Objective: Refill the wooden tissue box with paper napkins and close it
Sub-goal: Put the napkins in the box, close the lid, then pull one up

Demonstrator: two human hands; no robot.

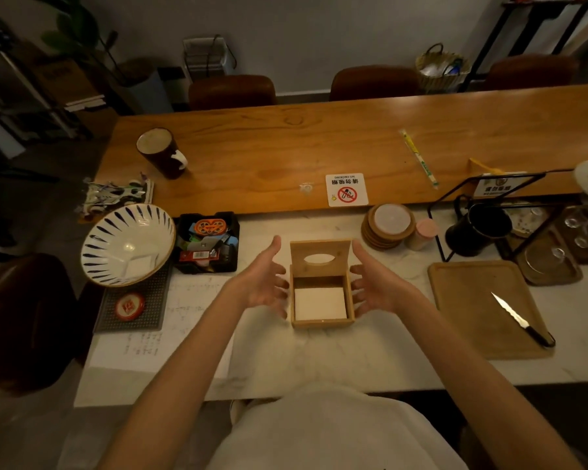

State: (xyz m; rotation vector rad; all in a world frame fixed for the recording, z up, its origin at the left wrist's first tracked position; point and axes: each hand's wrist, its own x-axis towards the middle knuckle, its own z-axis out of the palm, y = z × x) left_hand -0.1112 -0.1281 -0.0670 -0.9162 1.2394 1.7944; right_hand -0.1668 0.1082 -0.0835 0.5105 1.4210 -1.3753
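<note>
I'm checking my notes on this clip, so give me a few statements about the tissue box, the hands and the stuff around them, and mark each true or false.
1. The wooden tissue box has its lid standing open. True.
2. White napkins lie inside the box. True.
3. The left hand is holding a napkin. False: it is open and empty, beside the box's left wall.
4. The right hand presses the lid down. False: it is open beside the box's right wall, not on the lid.
5. A knife lies on the cutting board to the right of the box. True.
6. The striped bowl is right of the box. False: it is to the left.
</note>
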